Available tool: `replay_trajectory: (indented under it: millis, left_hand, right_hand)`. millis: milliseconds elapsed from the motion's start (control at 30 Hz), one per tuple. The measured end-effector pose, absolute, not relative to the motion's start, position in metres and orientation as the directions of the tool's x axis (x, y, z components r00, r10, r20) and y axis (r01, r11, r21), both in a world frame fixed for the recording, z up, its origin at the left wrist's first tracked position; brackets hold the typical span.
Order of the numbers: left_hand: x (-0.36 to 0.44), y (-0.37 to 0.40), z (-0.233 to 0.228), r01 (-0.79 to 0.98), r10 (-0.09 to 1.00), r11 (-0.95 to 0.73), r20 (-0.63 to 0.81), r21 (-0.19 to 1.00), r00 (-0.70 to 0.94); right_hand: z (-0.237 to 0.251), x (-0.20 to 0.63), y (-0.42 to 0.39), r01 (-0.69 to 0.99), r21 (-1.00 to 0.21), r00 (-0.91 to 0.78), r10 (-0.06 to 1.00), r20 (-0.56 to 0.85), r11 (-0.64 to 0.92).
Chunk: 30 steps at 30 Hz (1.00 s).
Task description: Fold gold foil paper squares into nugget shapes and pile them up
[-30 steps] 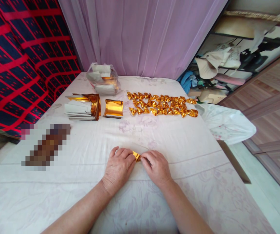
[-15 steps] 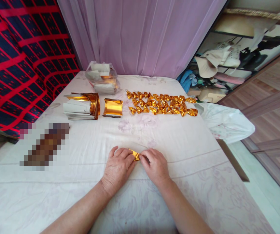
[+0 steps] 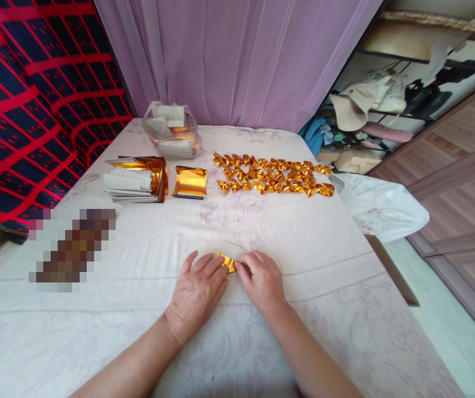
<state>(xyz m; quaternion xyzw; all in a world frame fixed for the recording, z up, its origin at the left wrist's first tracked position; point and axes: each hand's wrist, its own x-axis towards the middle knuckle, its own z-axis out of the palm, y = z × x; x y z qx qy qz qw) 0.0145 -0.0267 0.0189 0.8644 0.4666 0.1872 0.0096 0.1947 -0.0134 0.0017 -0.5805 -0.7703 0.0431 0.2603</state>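
Note:
A partly folded piece of gold foil paper (image 3: 226,262) lies on the cloth-covered table between my two hands. My left hand (image 3: 198,284) rests flat with its fingers stretched out, and its fingertips touch the left side of the paper. At the paper's right end, my right hand (image 3: 262,281) pinches the edge between thumb and fingers. Farther off, several folded gold pieces (image 3: 274,176) sit in rows. Left of them are a small stack of gold sheets (image 3: 191,181) and a larger stack of sheets (image 3: 132,189) showing pale backs and gold faces.
A clear plastic bag (image 3: 171,130) with more sheets stands at the table's back left. A pixelated patch covers something at the left. White fabric (image 3: 390,204) hangs beyond the right edge, near a shelf holding a cap (image 3: 349,110) and shoes. A purple curtain (image 3: 237,61) closes the back.
My left hand has slid slightly left and flattened, so more of the gold paper shows. My right hand keeps its pinch. The whole view has shifted a little.

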Motion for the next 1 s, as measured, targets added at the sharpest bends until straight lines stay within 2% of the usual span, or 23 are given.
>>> replay_trajectory:
  millis: [367,1000]
  left_hand:
    - [0.0154,-0.0299,0.0169,0.816,0.815,-0.553,0.311,0.168,0.488]
    - [0.0133,-0.0292,0.0152,0.804,0.805,-0.572,0.301,0.163,0.511]
  right_hand:
    - [0.0003,0.1962,-0.0148,0.861,-0.356,-0.221,0.897,0.382,0.364]
    - [0.0026,0.1903,-0.0141,0.907,-0.292,-0.2,0.92,0.336,0.304]
